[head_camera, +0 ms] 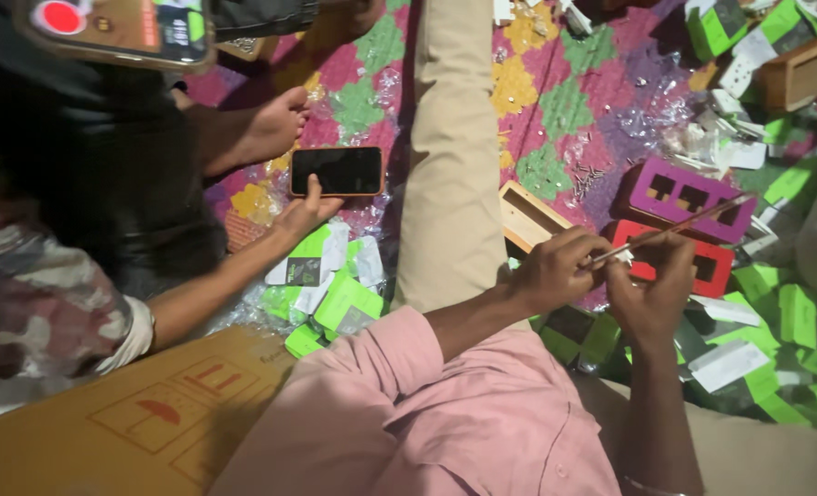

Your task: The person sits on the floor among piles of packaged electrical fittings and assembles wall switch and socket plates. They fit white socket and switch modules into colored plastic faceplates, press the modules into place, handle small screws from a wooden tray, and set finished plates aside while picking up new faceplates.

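Left hand (555,268) curled nearly shut, fingertips pinched on the near end of a thin reddish-shafted screwdriver (679,226). Right hand (652,289) also closed, fingers folded round something small and pale just under the tool's near end; too hidden to tell what. Both hands touching or almost touching at the knuckles, pink sleeves leading back toward the camera. Screwdriver slanting up and to the right from the grip, its far end over a purple plastic switch box with square openings (682,197). Just below that, right behind the hands, a red plastic switch box of the same shape (716,266). To the left of the hands, a pale wooden box frame (528,216) lying beside a long beige trouser leg (450,165). Underneath everything, a patterned mat in pink, green, yellow and purple (555,110), with a small scatter of loose screws (587,176) near the purple box. Around and under the right hand, many green and white cardboard cartons (794,317), some flattened. Further left, well apart, another person's hand (303,216) with a finger on a dark-screened phone in an orange case (338,171), more green cartons just below it. At the lower left corner, a brown corrugated cardboard box (123,422).
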`<action>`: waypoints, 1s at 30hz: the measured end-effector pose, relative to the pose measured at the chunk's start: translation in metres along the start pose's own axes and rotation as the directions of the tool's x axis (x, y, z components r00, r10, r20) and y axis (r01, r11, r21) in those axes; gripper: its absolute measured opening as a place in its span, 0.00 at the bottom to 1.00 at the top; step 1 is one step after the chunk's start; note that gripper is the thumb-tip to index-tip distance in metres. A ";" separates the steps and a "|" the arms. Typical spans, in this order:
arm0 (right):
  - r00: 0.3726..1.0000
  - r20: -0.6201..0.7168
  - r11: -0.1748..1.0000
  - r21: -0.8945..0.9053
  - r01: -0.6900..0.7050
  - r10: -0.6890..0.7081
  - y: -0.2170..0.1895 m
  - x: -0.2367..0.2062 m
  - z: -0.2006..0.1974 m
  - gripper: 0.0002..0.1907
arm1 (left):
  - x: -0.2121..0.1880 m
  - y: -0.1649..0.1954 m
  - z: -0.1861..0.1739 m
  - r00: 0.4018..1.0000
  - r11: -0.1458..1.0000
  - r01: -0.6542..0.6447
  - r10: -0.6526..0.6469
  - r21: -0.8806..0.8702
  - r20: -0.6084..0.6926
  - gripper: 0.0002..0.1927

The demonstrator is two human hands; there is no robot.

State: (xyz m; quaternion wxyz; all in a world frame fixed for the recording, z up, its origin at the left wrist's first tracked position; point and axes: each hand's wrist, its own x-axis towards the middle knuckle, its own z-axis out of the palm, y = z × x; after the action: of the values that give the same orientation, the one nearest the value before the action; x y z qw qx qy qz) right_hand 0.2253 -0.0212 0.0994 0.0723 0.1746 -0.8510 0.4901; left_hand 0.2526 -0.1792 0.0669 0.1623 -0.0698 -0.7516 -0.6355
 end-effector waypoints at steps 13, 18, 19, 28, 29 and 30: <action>0.997 -0.066 0.996 0.086 -0.024 0.030 0.002 0.001 -0.004 0.18 | 0.002 0.003 0.009 0.997 0.998 0.063 -0.063 -0.015 0.039 0.13; 0.996 -0.075 0.997 0.059 -0.053 0.057 -0.007 -0.002 -0.008 0.19 | 0.000 0.012 0.008 0.999 0.999 0.003 -0.005 0.044 0.046 0.13; 0.994 -0.087 0.998 0.035 -0.061 0.064 -0.007 -0.002 -0.008 0.18 | 0.001 0.015 0.008 0.999 1.000 0.002 -0.003 0.026 0.047 0.13; 0.977 0.052 0.880 0.425 -0.210 0.208 0.005 -0.003 -0.018 0.17 | 0.004 0.021 0.005 0.999 1.000 0.019 -0.020 0.022 0.051 0.11; 0.977 0.066 0.867 0.450 -0.212 0.205 0.006 -0.005 -0.018 0.19 | 0.004 0.021 0.006 0.999 1.000 0.020 -0.021 0.018 0.045 0.11; 0.982 0.065 0.881 0.432 -0.190 0.180 0.007 -0.005 -0.018 0.20 | 0.004 0.021 0.006 0.999 1.000 0.014 -0.015 0.020 0.050 0.11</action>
State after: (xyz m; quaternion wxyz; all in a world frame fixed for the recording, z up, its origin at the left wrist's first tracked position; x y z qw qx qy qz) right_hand 0.2268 -0.0014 0.1009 -0.0256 0.1100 -0.7330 0.6708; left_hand 0.2548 -0.1699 0.0872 0.1393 -0.0785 -0.7621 -0.6274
